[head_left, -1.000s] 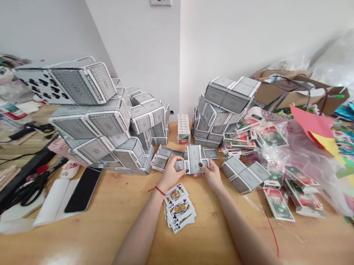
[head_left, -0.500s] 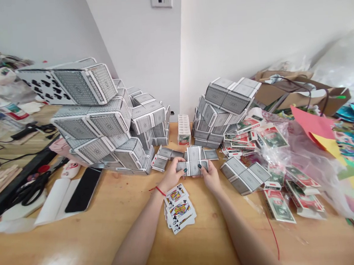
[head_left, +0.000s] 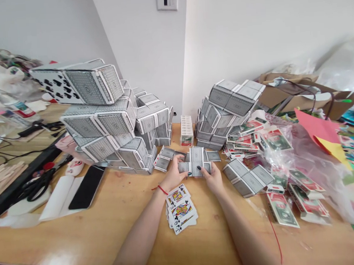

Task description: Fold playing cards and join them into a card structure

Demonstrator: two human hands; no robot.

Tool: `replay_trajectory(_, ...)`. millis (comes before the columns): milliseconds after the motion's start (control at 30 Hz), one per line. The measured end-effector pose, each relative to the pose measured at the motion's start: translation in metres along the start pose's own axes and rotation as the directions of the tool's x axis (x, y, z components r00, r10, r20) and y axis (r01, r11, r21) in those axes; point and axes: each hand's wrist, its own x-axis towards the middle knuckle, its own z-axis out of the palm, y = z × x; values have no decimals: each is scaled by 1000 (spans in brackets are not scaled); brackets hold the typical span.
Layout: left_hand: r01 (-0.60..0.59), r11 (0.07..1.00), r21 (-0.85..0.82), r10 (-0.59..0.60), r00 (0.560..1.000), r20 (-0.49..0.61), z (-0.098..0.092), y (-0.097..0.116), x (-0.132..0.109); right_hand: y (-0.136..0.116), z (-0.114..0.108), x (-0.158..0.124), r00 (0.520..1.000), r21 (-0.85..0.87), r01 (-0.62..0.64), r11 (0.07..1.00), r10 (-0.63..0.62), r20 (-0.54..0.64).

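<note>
Between my hands is a small piece of interlocked playing cards (head_left: 196, 158), grey patterned backs showing, one card upright across others lying sideways. My left hand (head_left: 176, 171) grips its left end, thumb in front and fingers behind. My right hand (head_left: 212, 176) pinches its right end the same way. Below my left wrist, a fanned stack of face-up cards (head_left: 181, 208) lies on the table with club king, queen and jack showing. Folded grey-backed cards (head_left: 163, 159) rest just behind my left hand, and another flat card piece (head_left: 213, 156) lies behind my right.
Tall stacks of card-built blocks stand at left (head_left: 100, 121) and right (head_left: 232, 101). A joined card block (head_left: 248, 177) sits right of my hand. Red and green card boxes (head_left: 282, 210) lie among plastic. Left are a black phone (head_left: 87, 187) and scissors (head_left: 38, 185).
The whole view has shifted slightly, so things appear a little farther right. Both hands keep hold of the card piece; my right thumb has moved slightly on its front.
</note>
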Motion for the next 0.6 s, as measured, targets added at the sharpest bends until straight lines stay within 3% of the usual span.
replay_trajectory(100,12,995,-98,-18,998,-55,3,4,2,-4,1,2,995,196,-101,975,96,32)
replay_trajectory(200,9,995,-102,-16,997,-71,4,8,2,-5,-1,2,988,262,-154,953,148,43)
replay_trajectory(333,58,998,-38,-59,998,-36,5,11,0,-4,-2,-1,984,252,-175,952,162,71)
replay_trajectory(467,173,971,-163,-174,985,9,7,12,0,-5,1,-4,988,216,-145,966,130,82)
replay_trajectory(600,204,957,-206,-207,978,6,7,11,3,-6,2,-5,989,152,-120,981,106,99)
